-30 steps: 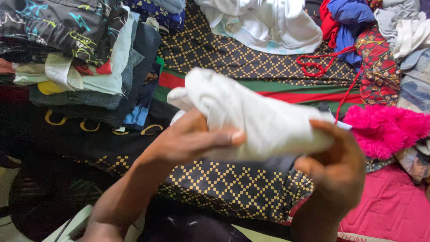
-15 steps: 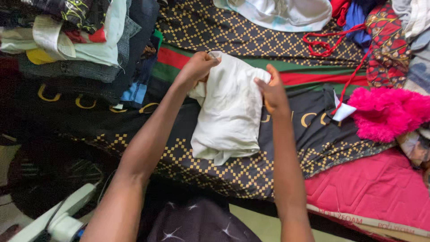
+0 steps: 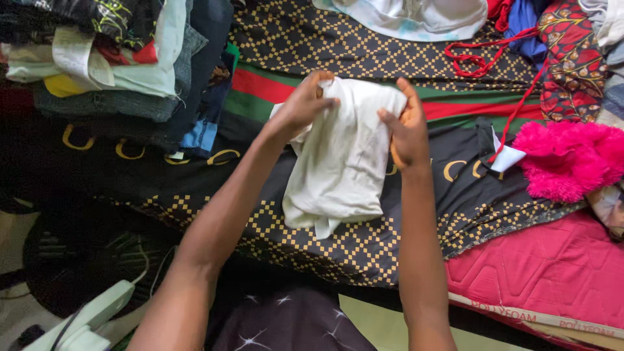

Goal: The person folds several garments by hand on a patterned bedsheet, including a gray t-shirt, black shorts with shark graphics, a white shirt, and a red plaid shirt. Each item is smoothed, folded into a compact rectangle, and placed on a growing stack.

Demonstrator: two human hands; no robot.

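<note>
- While both hands grip its top edge, the white garment [image 3: 338, 162] hangs from the fingers, its lower end bunched on the black-and-gold patterned sheet [image 3: 312, 247] below them.
- Fingers of the left hand [image 3: 302, 107] are curled and pinched over the upper left corner; the right hand [image 3: 406, 130] pinches the upper right corner, thumb in front.
- To do this well, I judge the two pinches should sit level at the corners, so the cloth hangs flat between the fingers without twisting.
- Left of the left fingers stands a stack of folded clothes [image 3: 110, 71]; right of the right fingers lies a fluffy pink item [image 3: 565, 159].
</note>
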